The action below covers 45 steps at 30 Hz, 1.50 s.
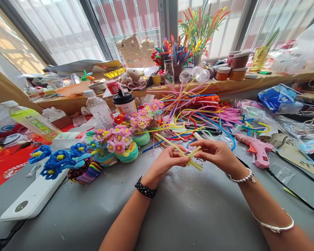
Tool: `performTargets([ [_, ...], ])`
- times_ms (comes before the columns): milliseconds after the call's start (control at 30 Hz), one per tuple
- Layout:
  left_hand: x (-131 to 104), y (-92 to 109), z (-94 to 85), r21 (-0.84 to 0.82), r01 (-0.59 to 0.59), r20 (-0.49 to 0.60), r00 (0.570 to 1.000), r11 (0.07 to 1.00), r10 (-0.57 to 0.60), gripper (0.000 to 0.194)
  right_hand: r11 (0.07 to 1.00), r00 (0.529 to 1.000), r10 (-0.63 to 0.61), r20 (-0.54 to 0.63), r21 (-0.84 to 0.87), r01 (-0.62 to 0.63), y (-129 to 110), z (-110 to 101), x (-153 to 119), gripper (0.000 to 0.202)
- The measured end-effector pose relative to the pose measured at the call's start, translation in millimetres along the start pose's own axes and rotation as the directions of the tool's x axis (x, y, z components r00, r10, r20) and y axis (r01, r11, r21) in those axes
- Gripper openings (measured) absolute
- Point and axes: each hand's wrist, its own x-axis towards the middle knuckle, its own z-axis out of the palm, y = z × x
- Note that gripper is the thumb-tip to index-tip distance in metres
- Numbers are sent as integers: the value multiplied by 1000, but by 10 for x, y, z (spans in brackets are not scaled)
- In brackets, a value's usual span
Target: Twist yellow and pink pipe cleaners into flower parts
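Pale yellow pipe cleaners are held between both hands above the grey table, with several ends fanning out and one long stem reaching up to the left. My left hand, with a dotted black watch band at the wrist, pinches them from the left. On their right side, my right hand, wearing a beaded bracelet, has its thumb and fingertips closed on the upper ends. A silvery ring-shaped item shows just behind the pipe cleaners, partly covered.
Pots of pipe-cleaner flowers stand to the left, near a white device. A pink glue gun with its cable lies right. Behind the hands spreads a pile of pipe cleaners. Bottles and a lidded cup stand back left.
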Motion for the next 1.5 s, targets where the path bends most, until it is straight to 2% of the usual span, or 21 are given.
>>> performTargets([
  [67,-5,-2,10,4,20,19,1000,1000,-20,36,998,999,38,19,45,-39,0,34,-5,25],
  [133,-18,1,27,-3,55,83,995,998,-55,37,996,998,65,25,63,-66,12,69,-6,23],
  [233,-29,2,45,-17,100,181,979,995,-96,38,982,992,120,-40,154,-112,44,107,7,24],
  [300,-21,-1,41,-58,76,112,991,995,-69,38,963,974,157,-162,243,-115,58,111,22,25],
  [367,-4,-1,28,-114,14,-50,999,993,-20,36,951,951,195,-240,284,-124,54,97,32,28],
  [400,5,2,21,-141,-16,-125,992,990,-2,35,951,952,208,-226,275,-143,45,87,33,30],
  [467,19,7,11,-180,-51,-212,977,982,12,34,960,974,210,-89,209,-188,23,69,25,30],
  [533,27,7,6,-194,-56,-233,972,979,10,33,972,981,188,46,136,-193,3,63,11,27],
  [600,31,-3,3,-183,-61,-230,973,981,17,33,979,982,174,73,94,-181,-8,66,0,26],
  [767,20,-22,4,-88,-83,-143,987,993,70,36,983,983,181,32,33,-182,-23,39,1,25],
  [967,-32,32,33,14,26,47,999,1000,-27,34,987,971,151,185,16,-157,-12,-44,3,24],
  [1033,-31,36,36,-9,25,33,999,1000,-25,34,981,974,169,149,67,-180,11,-30,7,25],
  [1133,-11,27,37,-110,12,-69,997,994,-20,36,947,976,219,11,239,-216,47,37,21,24],
  [1267,12,11,40,-223,-19,-180,983,975,-22,37,855,971,240,-8,475,-207,74,156,40,21],
  [1500,22,-10,59,-235,-43,-227,974,971,-12,41,880,978,167,-123,466,-92,91,277,46,19],
])
